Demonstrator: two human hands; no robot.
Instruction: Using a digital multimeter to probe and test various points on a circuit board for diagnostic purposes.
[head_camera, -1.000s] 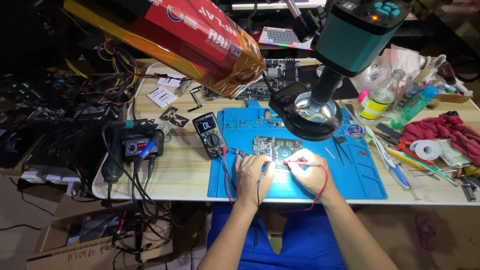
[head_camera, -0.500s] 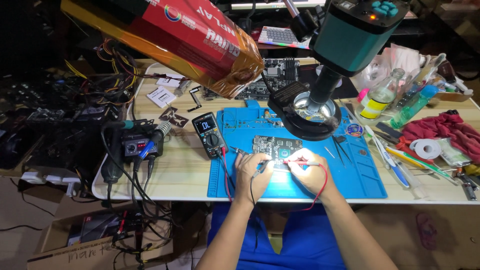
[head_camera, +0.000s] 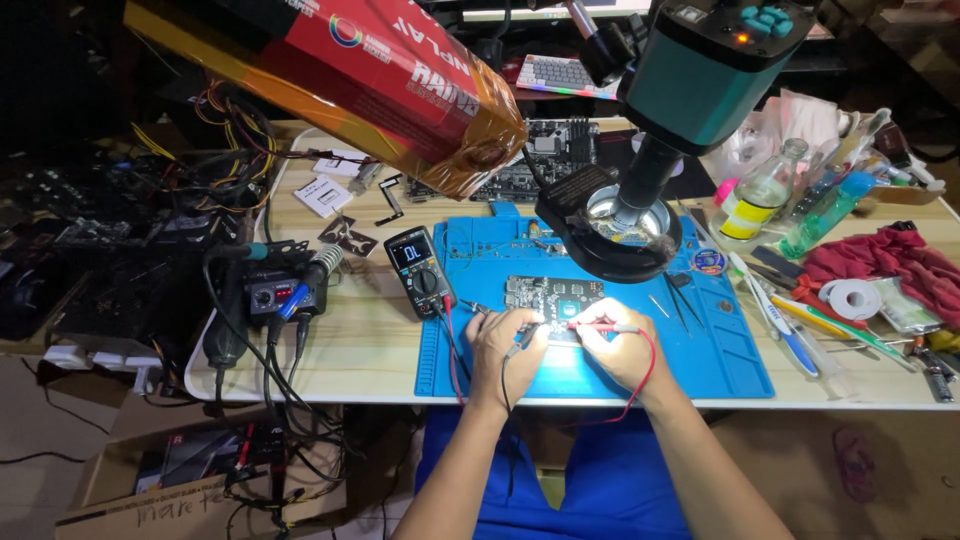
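Note:
A small dark circuit board (head_camera: 553, 296) lies on a blue work mat (head_camera: 700, 345). My left hand (head_camera: 505, 348) grips a black test probe and presses its tip toward the board's near edge. My right hand (head_camera: 618, 347) holds a red test probe (head_camera: 600, 326) lying sideways over the same edge. Red and black leads run from the probes to a black handheld multimeter (head_camera: 420, 270) at the mat's left corner, its display lit. A microscope with a ring light (head_camera: 628, 222) hangs just beyond the board.
A soldering station (head_camera: 272, 292) with cables sits left of the mat. Tweezers (head_camera: 678, 300), bottles (head_camera: 755, 195), tape (head_camera: 852, 297) and a red cloth (head_camera: 885, 262) crowd the right side. A large red and orange box (head_camera: 340, 80) juts overhead at upper left. Cardboard boxes stand on the floor.
Both hands stay at the board's near edge, shifting only slightly with the probes. Nothing else on the table has moved.

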